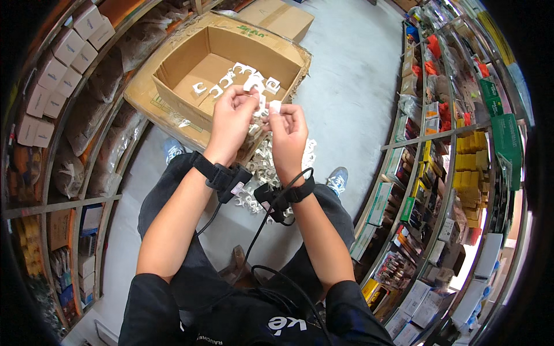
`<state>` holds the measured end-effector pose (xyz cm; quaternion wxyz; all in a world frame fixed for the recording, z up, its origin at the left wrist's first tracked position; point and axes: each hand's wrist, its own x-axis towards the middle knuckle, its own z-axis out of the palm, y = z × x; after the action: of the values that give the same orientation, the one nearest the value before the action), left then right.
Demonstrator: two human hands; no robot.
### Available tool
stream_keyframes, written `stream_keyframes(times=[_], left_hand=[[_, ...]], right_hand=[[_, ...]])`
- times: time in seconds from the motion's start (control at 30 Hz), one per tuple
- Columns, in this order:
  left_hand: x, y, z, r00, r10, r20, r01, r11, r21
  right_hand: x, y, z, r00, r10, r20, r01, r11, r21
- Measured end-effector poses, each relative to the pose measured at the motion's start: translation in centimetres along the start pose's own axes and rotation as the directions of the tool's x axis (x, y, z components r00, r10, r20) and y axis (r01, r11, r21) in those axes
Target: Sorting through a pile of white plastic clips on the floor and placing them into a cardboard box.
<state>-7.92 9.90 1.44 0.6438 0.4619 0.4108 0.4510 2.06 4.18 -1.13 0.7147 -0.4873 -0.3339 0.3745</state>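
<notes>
My left hand [231,123] pinches a white plastic pipe clip [254,82] between thumb and fingers at the near edge of an open cardboard box [181,104]. Beside it, my right hand [288,132] grips another small white clip [275,106] by the fingertips. The two hands are close together, and fingers partly cover both pieces. Inside the box lie several loose white pipe clips [215,91], some of them touching. Below my hands, a heap of similar clips [257,173] is spread on the floor between my legs, partly hidden by my right hand and wrist.
The open box rests on a larger worn carton [143,93], with another closed carton [272,19] behind. Stocked shelves stand left [119,197] and right [437,136]. Black cables [255,233] hang from wrist-strapped devices [229,181] across my lap. Grey floor [346,86] shows between.
</notes>
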Motion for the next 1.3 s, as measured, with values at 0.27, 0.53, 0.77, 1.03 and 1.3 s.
stream_keyframes(times=[0.27, 0.53, 0.77, 1.03, 1.3], left_hand=[[1.2, 0.3, -2.9, 0.963, 0.268, -0.016, -0.221, 0.826, 0.518], [-1.0, 1.9, -0.9, 0.948, 0.28, 0.151, -0.314, 0.75, 0.583], [-2.9, 1.1, 2.4, 0.9, 0.24, 0.365, -0.425, 0.671, 0.607], [-2.1, 0.3, 3.4, 0.907, 0.279, 0.314, -0.419, 0.669, 0.614], [-0.1, 0.8, 0.1, 0.944, 0.309, 0.113, -0.272, 0.538, 0.798]], right_hand=[[-0.1, 0.4, 0.3, 0.999, 0.025, 0.043, -0.021, 0.996, -0.087], [-1.8, 0.0, -0.6, 0.997, -0.034, 0.076, 0.046, 0.984, -0.171], [-2.1, -0.7, -3.2, 0.995, -0.091, 0.051, 0.101, 0.966, -0.237], [-2.3, -2.7, -4.1, 0.98, -0.196, 0.006, 0.183, 0.903, -0.388], [-1.7, -1.8, -4.8, 0.992, -0.11, 0.064, 0.127, 0.797, -0.59]])
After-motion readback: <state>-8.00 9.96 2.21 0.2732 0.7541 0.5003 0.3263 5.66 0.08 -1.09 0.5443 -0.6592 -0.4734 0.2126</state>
